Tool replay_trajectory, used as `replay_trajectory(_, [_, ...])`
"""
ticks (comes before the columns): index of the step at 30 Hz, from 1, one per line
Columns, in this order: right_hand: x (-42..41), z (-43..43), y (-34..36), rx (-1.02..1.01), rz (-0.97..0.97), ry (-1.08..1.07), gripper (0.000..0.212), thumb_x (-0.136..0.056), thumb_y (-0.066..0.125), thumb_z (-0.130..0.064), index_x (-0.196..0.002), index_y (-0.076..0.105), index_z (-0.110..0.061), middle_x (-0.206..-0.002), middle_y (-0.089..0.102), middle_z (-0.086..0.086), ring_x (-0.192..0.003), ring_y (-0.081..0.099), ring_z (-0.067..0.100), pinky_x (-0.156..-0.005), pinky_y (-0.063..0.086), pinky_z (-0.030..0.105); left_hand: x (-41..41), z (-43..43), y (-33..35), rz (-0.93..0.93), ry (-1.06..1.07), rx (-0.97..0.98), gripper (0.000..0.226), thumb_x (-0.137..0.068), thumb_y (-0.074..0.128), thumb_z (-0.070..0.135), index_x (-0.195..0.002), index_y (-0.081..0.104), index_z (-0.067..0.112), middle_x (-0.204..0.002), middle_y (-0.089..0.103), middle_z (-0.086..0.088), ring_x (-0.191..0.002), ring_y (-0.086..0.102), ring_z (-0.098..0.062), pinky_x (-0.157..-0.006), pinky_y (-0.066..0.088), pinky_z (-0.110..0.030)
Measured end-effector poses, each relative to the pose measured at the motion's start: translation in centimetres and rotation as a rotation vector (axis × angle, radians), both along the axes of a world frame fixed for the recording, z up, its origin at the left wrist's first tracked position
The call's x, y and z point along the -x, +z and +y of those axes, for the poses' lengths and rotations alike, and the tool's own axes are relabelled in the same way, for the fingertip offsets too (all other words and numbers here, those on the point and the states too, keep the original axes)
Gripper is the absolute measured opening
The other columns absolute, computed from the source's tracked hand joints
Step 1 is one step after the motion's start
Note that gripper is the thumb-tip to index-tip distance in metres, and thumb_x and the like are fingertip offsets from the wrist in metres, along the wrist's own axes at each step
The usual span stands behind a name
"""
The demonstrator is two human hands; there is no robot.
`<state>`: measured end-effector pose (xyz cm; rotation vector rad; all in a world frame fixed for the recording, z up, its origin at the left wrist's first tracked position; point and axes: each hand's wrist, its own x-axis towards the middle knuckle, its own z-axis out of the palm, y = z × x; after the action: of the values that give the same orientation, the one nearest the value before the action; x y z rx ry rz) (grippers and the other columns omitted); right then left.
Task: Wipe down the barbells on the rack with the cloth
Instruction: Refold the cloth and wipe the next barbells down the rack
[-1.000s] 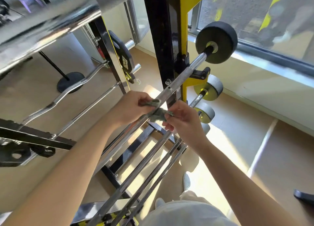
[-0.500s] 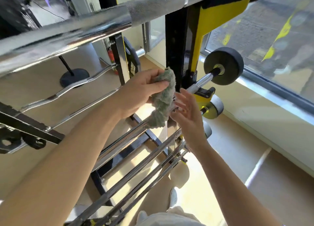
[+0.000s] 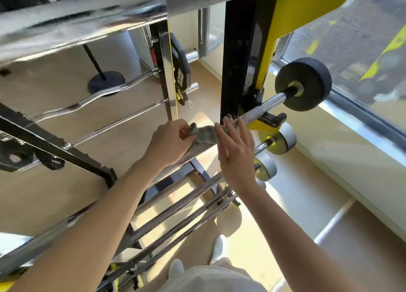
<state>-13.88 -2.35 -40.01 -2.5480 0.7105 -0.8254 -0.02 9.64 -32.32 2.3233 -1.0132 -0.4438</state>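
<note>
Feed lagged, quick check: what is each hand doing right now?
Left hand: grips the cloth on the barbell.
Right hand: open, straight fingers against the cloth.

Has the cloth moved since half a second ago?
Yes. The cloth has come down: then the left hand held it raised above the bar, now it lies along that bar.

Left hand [image 3: 169, 140] curled tight; right hand [image 3: 236, 156] flat (fingers straight), both forearms extended.
</note>
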Motion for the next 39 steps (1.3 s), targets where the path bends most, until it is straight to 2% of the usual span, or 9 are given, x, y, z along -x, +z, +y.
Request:
replay_trajectory(5, [0.9, 2.6, -0.1, 0.099, 0.039, 0.131, 0.041, -0.101, 0.05, -0.033, -0.141, 0.056, -0.028, -0.153, 0.045, 0.0, -0.147, 0.024, 0.037, -0.11, 0.026, 0.056, 0.3, 3.7, -0.3, -0.05, 0.071, -0.027, 0.014, -0.094, 0.066, 0.029, -0.099, 0.064, 0.016, -0.08, 0.064, 0.013, -0.077, 0.065, -0.01, -0.067, 0.051, -0.021])
replay_trajectory(9, [0.7, 4.4, 0.9, 0.05, -0.058, 0.302, 0.034, -0.095, 0.059, -0.032, -0.128, 0.068, -0.029, -0.131, 0.058, 0.005, -0.123, 0.043, 0.034, -0.094, 0.037, 0.048, 1.5, 6.9, 0.1, -0.074, 0.194, 0.06, 0.011, -0.091, 0.07, 0.031, -0.092, 0.068, 0.02, -0.079, 0.067, 0.011, -0.073, 0.063, -0.008, -0.069, 0.053, -0.032])
replay_trajectory(14, [0.9, 7.0, 3.5, -0.409, -0.192, 0.497, 0.024, -0.095, 0.061, -0.008, -0.116, 0.072, -0.011, -0.101, 0.065, 0.001, -0.09, 0.063, 0.014, -0.072, 0.058, 0.038, 4.7, 11.7, 0.5, 0.225, 0.406, 0.401, 0.046, -0.081, 0.068, 0.061, -0.089, 0.072, 0.016, -0.083, 0.072, -0.007, -0.081, 0.071, -0.026, -0.074, 0.061, -0.051])
replay_trajectory(19, [0.2, 11.1, 5.5, -0.889, -0.141, 0.52, 0.02, -0.091, 0.06, -0.008, -0.097, 0.073, -0.023, -0.089, 0.075, 0.002, -0.085, 0.072, 0.024, -0.079, 0.06, 0.047, 7.9, 16.8, -0.5, 0.509, 0.545, 0.638, 0.063, -0.076, 0.07, 0.071, -0.087, 0.07, 0.009, -0.088, 0.065, -0.032, -0.08, 0.066, -0.049, -0.078, 0.054, -0.069])
replay_trajectory(24, [-0.6, 17.0, 6.0, -0.722, 0.115, 0.675, 0.017, -0.086, 0.067, -0.007, -0.095, 0.071, -0.021, -0.088, 0.07, -0.001, -0.078, 0.067, 0.016, -0.066, 0.055, 0.033, 10.2, 23.6, -1.3, 0.504, 0.611, 0.724, 0.038, -0.089, 0.067, 0.042, -0.081, 0.063, 0.005, -0.06, 0.057, 0.001, -0.06, 0.055, -0.012, -0.062, 0.045, -0.028])
replay_trajectory(28, [-1.1, 21.9, 5.4, -0.728, 0.32, 0.799, 0.014, -0.086, 0.071, -0.001, -0.094, 0.071, -0.013, -0.088, 0.071, -0.005, -0.077, 0.067, 0.005, -0.067, 0.053, 0.017, 11.5, 28.4, -2.6, 0.554, 0.649, 0.802, 0.038, -0.092, 0.067, 0.043, -0.09, 0.063, 0.006, -0.078, 0.062, -0.016, -0.075, 0.061, -0.024, -0.073, 0.05, -0.039])
replay_trajectory(31, [-1.7, 24.5, 5.5, -0.638, 0.296, 0.744, 0.021, -0.082, 0.071, 0.001, -0.087, 0.072, -0.019, -0.081, 0.069, -0.014, -0.075, 0.063, -0.002, -0.069, 0.049, 0.015, 12.0, 31.2, -3.4, 0.616, 0.789, 0.906, 0.048, -0.084, 0.067, 0.047, -0.094, 0.063, 0.001, -0.079, 0.066, -0.01, -0.077, 0.066, -0.021, -0.073, 0.054, -0.038])
replay_trajectory(34, [-3.1, 25.6, 7.7, -0.614, 0.26, 0.771, 0.021, -0.081, 0.066, 0.004, -0.084, 0.07, -0.017, -0.073, 0.066, -0.012, -0.063, 0.06, -0.002, -0.059, 0.047, 0.012, 12.2, 33.2, -4.5, 0.632, 0.805, 0.979, 0.06, -0.08, 0.074, 0.056, -0.093, 0.061, -0.001, -0.088, 0.06, -0.032, -0.079, 0.06, -0.033, -0.075, 0.05, -0.043])
replay_trajectory(39, [-6.3, 25.4, 11.0, -0.384, 0.195, 0.824, 0.018, -0.073, 0.06, 0.002, -0.074, 0.068, -0.014, -0.062, 0.059, -0.017, -0.06, 0.054, -0.003, -0.055, 0.04, 0.007, 12.1, 33.6, -4.7, 0.622, 0.779, 0.896, 0.024, -0.083, 0.076, 0.02, -0.09, 0.06, 0.004, -0.09, 0.072, -0.016, -0.085, 0.073, -0.027, -0.069, 0.06, -0.031])
